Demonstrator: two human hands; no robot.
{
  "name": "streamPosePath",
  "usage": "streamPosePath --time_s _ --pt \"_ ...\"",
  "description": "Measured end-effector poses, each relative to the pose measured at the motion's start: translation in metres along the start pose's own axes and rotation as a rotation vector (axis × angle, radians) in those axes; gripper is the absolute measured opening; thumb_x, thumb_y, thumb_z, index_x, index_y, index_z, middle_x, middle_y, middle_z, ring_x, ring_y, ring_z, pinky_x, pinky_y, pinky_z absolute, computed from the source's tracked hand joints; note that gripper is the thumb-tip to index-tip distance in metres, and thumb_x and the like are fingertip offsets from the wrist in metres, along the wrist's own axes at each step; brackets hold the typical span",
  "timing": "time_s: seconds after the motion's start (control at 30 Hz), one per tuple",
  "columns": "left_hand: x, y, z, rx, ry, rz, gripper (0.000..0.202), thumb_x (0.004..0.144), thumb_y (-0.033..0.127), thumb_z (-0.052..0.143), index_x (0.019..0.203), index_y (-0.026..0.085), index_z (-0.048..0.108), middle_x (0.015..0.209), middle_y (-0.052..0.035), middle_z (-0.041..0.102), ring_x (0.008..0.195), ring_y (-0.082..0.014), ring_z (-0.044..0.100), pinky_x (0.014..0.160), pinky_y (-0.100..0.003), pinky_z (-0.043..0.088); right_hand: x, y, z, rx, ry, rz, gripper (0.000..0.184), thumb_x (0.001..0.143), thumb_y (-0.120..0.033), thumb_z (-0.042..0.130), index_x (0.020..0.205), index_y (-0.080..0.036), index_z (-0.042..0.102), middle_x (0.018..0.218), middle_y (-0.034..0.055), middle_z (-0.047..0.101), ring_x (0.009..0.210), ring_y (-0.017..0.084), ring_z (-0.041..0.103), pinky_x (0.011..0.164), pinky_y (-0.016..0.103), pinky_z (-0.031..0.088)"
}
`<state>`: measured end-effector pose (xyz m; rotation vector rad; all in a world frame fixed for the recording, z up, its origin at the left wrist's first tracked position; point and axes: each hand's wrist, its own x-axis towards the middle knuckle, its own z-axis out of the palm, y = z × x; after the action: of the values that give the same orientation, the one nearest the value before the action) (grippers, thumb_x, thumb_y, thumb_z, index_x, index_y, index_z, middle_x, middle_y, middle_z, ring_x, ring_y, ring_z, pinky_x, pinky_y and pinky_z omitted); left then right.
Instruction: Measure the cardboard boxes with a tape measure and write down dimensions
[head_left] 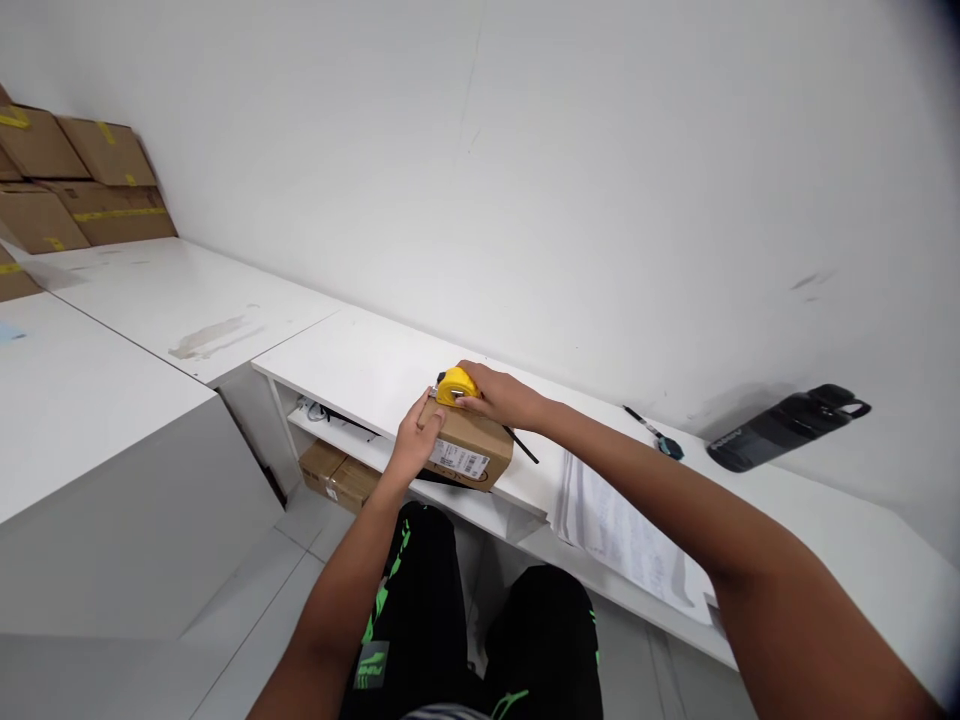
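A small brown cardboard box (472, 450) with a white printed label lies on the front edge of a white desk (375, 365). My left hand (415, 432) grips the box's near-left end, fingers closed on it. My right hand (501, 395) rests on top of the box and is closed around a yellow tape measure (455, 385), pressed against the box's top edge.
A stack of printed papers (626, 530) hangs over the desk edge on the right. A black pen (651, 430) and a black device (784, 425) lie by the wall. Cardboard boxes (75, 180) are stacked far left; more sit under the desk (337, 472).
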<state>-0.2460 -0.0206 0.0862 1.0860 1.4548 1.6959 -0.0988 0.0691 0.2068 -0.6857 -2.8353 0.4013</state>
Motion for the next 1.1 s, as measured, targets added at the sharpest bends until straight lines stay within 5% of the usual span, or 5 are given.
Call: streamPosePath --time_s 0.33,0.53,0.83,1.1 --pt "0.006 0.003 0.006 0.05 0.052 0.048 0.051 0.087 0.032 0.056 0.135 0.017 0.056 0.133 -0.0076 0.062 0.123 -0.0236 0.057 0.108 -0.036 0.043 -0.109 0.047 -0.014 0.118 0.062 0.203 0.032 0.091 -0.045 0.051 0.117 -0.026 0.049 0.102 0.0055 0.063 0.08 0.021 0.058 0.068 0.032 0.044" --pt "0.013 -0.004 0.008 0.086 0.072 0.107 0.05 0.086 0.034 0.058 0.133 0.017 0.058 0.133 -0.0079 0.062 0.127 -0.024 0.054 0.112 -0.037 0.039 -0.142 0.067 -0.009 0.24 0.139 0.221 0.035 0.09 -0.044 0.052 0.12 -0.026 0.049 0.108 0.0064 0.062 0.083 0.021 0.057 0.071 0.034 0.047" --pt "0.019 -0.014 0.006 0.049 0.087 0.113 0.053 0.084 0.037 0.059 0.133 0.017 0.058 0.136 -0.0079 0.06 0.126 -0.0242 0.054 0.111 -0.038 0.039 -0.118 0.06 -0.006 0.248 0.23 0.105 0.033 0.092 -0.039 0.05 0.122 -0.026 0.048 0.111 0.0059 0.062 0.087 0.02 0.056 0.073 0.032 0.043" --pt "0.015 -0.007 0.004 0.096 0.082 0.083 0.051 0.085 0.037 0.056 0.134 0.019 0.057 0.134 -0.0066 0.061 0.123 -0.0235 0.057 0.107 -0.036 0.043 -0.036 0.026 0.015 0.206 0.242 0.02 0.033 0.09 -0.037 0.053 0.119 -0.022 0.049 0.114 0.0084 0.062 0.092 0.023 0.058 0.077 0.034 0.043"
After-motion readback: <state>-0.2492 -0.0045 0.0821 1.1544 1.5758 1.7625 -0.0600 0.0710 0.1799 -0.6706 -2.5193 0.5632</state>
